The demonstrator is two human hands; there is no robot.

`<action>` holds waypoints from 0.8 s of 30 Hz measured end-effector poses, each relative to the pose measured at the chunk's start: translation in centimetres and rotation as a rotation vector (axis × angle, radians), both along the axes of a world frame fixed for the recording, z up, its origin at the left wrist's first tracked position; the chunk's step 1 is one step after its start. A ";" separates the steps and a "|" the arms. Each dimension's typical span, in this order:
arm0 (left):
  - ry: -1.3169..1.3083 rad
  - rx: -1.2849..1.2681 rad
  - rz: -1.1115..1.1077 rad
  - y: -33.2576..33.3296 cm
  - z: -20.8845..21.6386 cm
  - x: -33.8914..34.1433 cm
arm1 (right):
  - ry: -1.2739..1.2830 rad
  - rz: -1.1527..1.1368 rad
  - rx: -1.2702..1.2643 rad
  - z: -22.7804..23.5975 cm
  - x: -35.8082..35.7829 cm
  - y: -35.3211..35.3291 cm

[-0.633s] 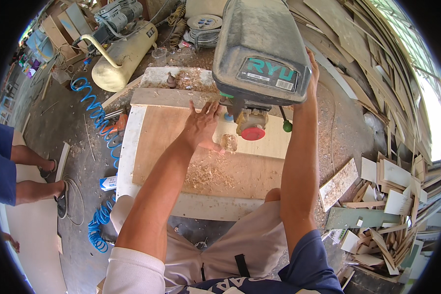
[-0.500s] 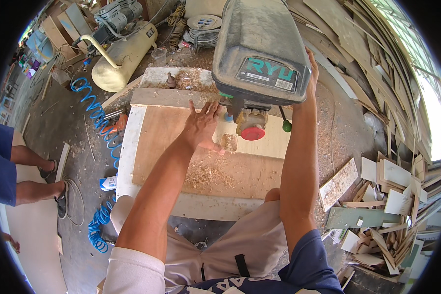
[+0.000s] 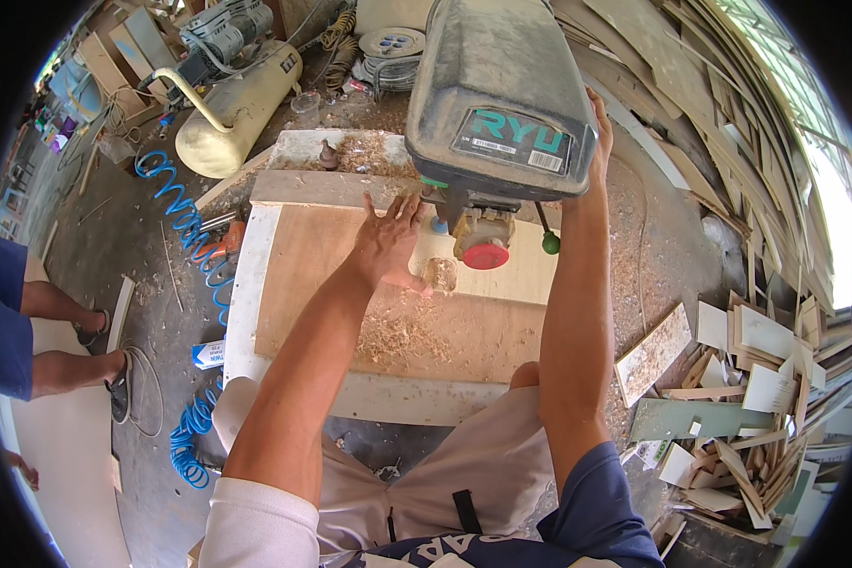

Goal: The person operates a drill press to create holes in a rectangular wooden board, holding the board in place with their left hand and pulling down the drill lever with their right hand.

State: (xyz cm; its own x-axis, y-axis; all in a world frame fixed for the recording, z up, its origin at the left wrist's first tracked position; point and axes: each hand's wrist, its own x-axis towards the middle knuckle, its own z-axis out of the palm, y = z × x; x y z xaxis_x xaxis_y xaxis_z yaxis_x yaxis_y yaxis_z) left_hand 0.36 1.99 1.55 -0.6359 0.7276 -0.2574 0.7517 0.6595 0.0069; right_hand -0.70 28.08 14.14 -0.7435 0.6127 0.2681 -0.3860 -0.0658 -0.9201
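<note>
A drill press with a dusty grey head (image 3: 497, 80) stands over a pale wooden strip (image 3: 511, 270). The strip lies on a brown board (image 3: 398, 256) strewn with shavings. My left hand (image 3: 393, 241) presses down with spread fingers, its thumb beside a rounded cut-out (image 3: 440, 275) in the strip. The fingertips reach toward the wooden fence (image 3: 312, 189) behind. My right hand (image 3: 598, 151) is at the right side of the drill press head, its fingers curled and mostly hidden behind the housing. Whatever it grips is out of sight. Below the head are a red round cap (image 3: 486, 256) and a green lever knob (image 3: 551, 243).
A cream air compressor (image 3: 246, 109) and a cable reel (image 3: 393, 52) stand at the back left. Blue coiled hose (image 3: 185, 213) runs along the left floor. Another person's legs (image 3: 71, 369) are at far left. Wood offcuts (image 3: 748, 417) are piled at right.
</note>
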 end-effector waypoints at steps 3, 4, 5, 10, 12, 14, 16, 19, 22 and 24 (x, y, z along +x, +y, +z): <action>0.001 0.005 0.002 0.1 -0.1 0.0 | 0.014 0.006 -0.003 -0.3 -0.2 0.4; 0.000 0.006 0.002 0.1 -0.1 0.1 | 0.018 0.010 -0.008 -0.3 -0.1 0.4; -0.004 0.006 0.004 0.1 -0.1 0.1 | 0.022 0.007 -0.002 -0.3 -0.2 0.4; -0.008 -0.004 0.005 0.0 0.1 0.0 | 0.018 -0.011 0.029 -0.5 -0.2 0.2; -0.017 -0.061 0.014 0.3 0.2 -0.1 | 0.013 -0.014 0.013 -0.4 -0.2 0.0; -0.022 -0.086 0.019 0.3 0.3 -0.1 | 0.013 -0.017 0.010 -0.4 -0.2 0.0; -0.024 -0.078 0.021 0.3 0.4 -0.1 | 0.018 -0.020 0.022 -0.5 -0.3 0.2; -0.019 -0.005 0.007 0.1 0.4 0.0 | 0.058 -0.013 0.029 -0.5 -0.6 0.3; -0.010 -0.016 0.001 0.2 0.2 0.0 | 0.043 -0.017 -0.010 -0.2 -0.1 -0.2; -0.023 -0.078 0.013 0.4 0.4 0.0 | 0.039 -0.034 0.011 -0.2 -0.1 -0.1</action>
State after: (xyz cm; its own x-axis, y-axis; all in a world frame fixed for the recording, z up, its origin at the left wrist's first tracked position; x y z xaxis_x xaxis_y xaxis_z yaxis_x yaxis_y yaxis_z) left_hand 0.36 2.44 1.95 -0.6388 0.6963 -0.3274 0.7431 0.6686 -0.0281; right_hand -0.83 27.98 13.98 -0.7112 0.6341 0.3036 -0.4236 -0.0419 -0.9049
